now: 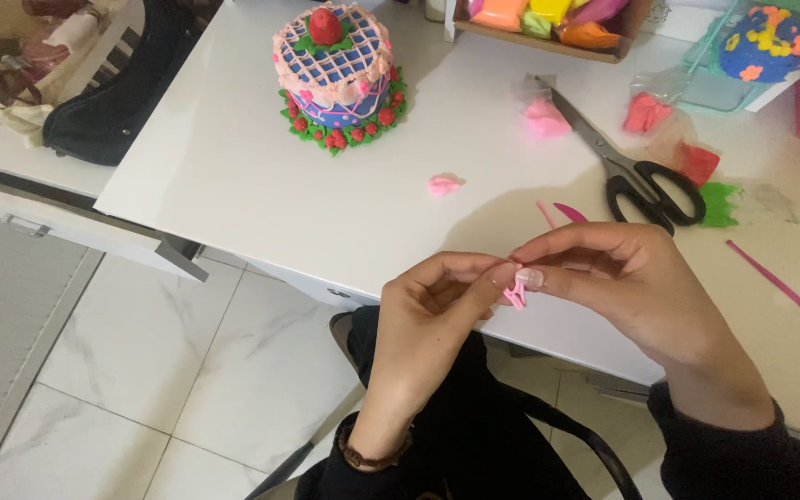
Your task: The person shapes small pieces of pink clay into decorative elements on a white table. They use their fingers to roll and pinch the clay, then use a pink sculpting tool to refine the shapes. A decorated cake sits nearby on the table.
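Hands meet just off the tabletop's [233, 167] near edge: our left hand [432, 310] and right hand [622, 282] pinch a tiny pink clay piece [515, 296] between fingertips, mid-shaping. Next, we judge, gentle presses. Clay cake [337, 74] sits toward the far edge, scissors [636, 171] right.

White table [261, 176] fills upper frame, soft shadows on top. Floor [141, 370]: pale marbled tiles, grey grout. Drawer [76, 231] with metal handle hangs open at left. Dark chair frame [594, 444] at bottom.
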